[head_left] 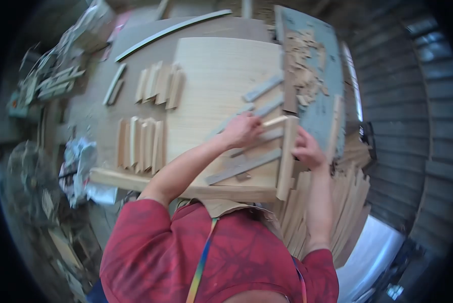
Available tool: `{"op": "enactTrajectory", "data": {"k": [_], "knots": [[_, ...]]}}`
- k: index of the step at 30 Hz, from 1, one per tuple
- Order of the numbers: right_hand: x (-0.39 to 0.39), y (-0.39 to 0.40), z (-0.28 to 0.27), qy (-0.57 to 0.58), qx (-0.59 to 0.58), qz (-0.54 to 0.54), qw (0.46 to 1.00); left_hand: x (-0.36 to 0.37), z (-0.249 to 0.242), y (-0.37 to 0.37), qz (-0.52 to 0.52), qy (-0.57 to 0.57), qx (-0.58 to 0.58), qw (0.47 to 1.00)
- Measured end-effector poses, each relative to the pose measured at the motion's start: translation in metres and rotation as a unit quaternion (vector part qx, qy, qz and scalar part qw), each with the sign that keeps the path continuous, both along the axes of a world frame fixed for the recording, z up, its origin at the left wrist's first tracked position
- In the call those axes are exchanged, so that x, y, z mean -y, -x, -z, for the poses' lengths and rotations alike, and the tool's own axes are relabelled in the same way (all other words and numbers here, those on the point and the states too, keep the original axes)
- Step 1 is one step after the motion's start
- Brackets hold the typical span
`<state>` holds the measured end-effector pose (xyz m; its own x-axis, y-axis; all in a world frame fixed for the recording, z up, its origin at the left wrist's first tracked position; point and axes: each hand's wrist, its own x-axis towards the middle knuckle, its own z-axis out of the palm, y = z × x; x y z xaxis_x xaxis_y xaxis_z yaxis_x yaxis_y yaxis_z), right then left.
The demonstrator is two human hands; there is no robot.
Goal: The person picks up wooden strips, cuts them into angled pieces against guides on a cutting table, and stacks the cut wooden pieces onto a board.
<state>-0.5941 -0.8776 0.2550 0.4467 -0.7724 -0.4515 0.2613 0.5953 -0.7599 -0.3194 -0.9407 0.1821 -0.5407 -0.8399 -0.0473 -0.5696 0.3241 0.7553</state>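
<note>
My left hand (244, 130) pinches a short pale wooden stick (275, 121) by its end, over a large light plywood panel (216, 76). My right hand (307, 151) rests against an upright wooden strip (287, 159) at the panel's right edge, and the stick's tip meets the top of that strip. Grey flat strips (244, 166) lie diagonally on the panel under and around both hands. A wooden bar (186, 190) runs along the panel's near edge.
Two groups of short wooden pieces (158, 83) (140, 144) lie left of the panel. A grey board (312, 106) strewn with wood scraps is at the far right. A stack of thin slats (347, 202) sits below my right hand. A curved strip (171, 31) lies at the back.
</note>
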Motion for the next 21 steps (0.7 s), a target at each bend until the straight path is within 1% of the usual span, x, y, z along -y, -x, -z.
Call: {"op": "enactTrajectory", "data": {"k": [1,2,4,5,7,9,11,13,14,17,18,19,21], "knots": [[0.004,-0.003,-0.004,0.019,0.005,0.011,1.0,0.005,0.009,-0.01,-0.006,-0.004,-0.065,0.998],[0.006,-0.008,-0.005,0.035,0.01,0.024,0.999,0.007,-0.001,-0.03,-0.035,-0.01,-0.045,0.998],[0.012,-0.015,-0.004,0.062,0.008,0.101,0.993,0.01,-0.031,-0.055,-0.131,-0.108,-0.15,0.974],[0.018,-0.014,-0.002,0.051,0.014,0.088,0.995,0.006,-0.04,-0.062,-0.174,-0.158,-0.21,0.949],[0.015,-0.011,0.0,0.056,0.012,0.129,0.99,-0.002,-0.043,-0.117,-0.239,-0.122,-0.139,0.953],[0.012,-0.011,0.0,0.041,0.005,0.115,0.992,-0.02,-0.051,-0.177,-0.331,-0.146,-0.163,0.918],[0.011,-0.014,0.002,0.038,-0.015,0.107,0.993,-0.043,-0.047,-0.248,-0.371,-0.138,-0.102,0.913],[0.008,-0.014,0.008,0.037,-0.008,0.104,0.994,-0.071,-0.039,-0.305,-0.432,-0.13,-0.07,0.89],[0.009,-0.015,0.011,0.042,-0.007,0.105,0.994,-0.081,-0.035,-0.321,-0.434,-0.127,-0.068,0.889],[0.015,-0.019,0.011,0.052,-0.002,0.108,0.993,-0.101,-0.03,-0.348,-0.51,-0.19,-0.009,0.839],[0.017,-0.021,0.011,0.054,0.0,0.11,0.992,-0.104,-0.03,-0.351,-0.511,-0.188,-0.008,0.839],[0.017,-0.022,0.011,0.055,0.001,0.113,0.992,-0.109,-0.029,-0.352,-0.52,-0.129,0.056,0.842],[0.017,-0.021,0.011,0.057,0.01,0.121,0.991,-0.11,-0.028,-0.348,-0.524,-0.007,0.182,0.832]]}}
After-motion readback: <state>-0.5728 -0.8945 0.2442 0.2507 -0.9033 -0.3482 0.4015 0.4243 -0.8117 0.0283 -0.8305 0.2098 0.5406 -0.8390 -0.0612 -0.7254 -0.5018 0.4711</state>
